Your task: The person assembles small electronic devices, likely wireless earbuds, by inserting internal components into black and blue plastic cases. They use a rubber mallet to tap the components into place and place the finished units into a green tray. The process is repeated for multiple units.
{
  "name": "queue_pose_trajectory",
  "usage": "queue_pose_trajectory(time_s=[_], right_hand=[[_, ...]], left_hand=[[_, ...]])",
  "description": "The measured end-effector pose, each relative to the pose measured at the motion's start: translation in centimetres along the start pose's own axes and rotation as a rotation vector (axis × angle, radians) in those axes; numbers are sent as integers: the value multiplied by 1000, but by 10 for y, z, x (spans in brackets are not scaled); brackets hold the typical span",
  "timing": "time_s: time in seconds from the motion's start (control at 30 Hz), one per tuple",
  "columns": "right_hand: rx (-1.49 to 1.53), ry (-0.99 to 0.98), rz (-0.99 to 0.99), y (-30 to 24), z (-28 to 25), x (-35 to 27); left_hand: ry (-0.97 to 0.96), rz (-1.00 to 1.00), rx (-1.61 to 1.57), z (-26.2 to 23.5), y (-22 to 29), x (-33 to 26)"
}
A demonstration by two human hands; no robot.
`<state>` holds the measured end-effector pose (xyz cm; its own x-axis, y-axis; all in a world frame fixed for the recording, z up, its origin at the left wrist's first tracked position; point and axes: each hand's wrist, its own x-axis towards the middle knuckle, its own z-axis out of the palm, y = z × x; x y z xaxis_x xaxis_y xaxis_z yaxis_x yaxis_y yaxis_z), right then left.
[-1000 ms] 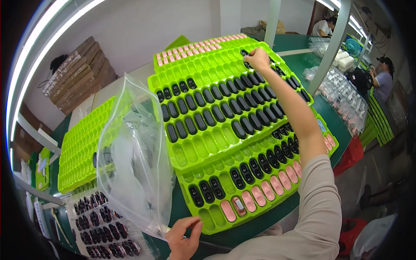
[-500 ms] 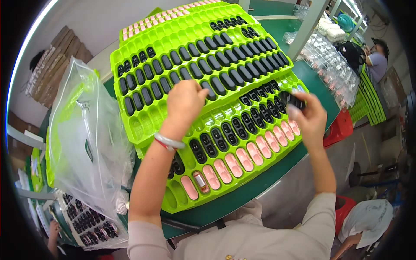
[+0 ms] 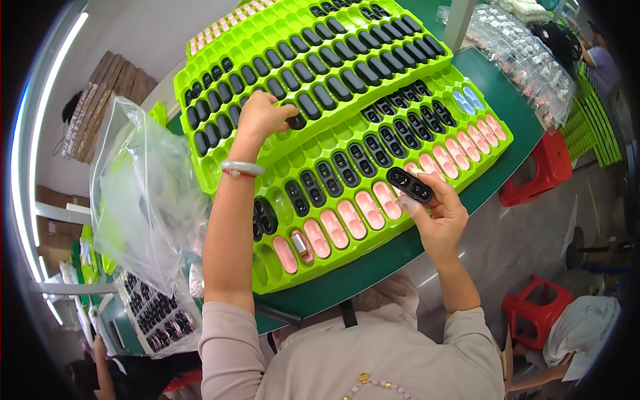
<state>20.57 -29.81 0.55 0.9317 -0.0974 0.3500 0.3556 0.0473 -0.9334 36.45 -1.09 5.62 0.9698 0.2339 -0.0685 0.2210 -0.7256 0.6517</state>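
A pale, plain wall [image 3: 150,40] rises behind the green-topped bench [image 3: 503,93], with a stack of flattened brown cardboard [image 3: 110,110] near it at the left. 2 bright strip lights run down the left side, the longer light tube [image 3: 57,113] bowed by the lens. A grey metal post [image 3: 460,25] stands at the bench's far right. On the grey, shiny floor [image 3: 493,243] at the right are 2 red stools [image 3: 557,147].
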Motion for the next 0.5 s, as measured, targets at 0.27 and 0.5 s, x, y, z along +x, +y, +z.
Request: queue_pose_trajectory(time_s=[0.27,0.5], right_hand=[[-215,-14,-242,-23,28,-20],[-298,-269,-376,-38,55,-62]], left_hand=[[-268,-104,-1097,-44,-4,-100],[-622,-581,-1635,-21,-38,-264]])
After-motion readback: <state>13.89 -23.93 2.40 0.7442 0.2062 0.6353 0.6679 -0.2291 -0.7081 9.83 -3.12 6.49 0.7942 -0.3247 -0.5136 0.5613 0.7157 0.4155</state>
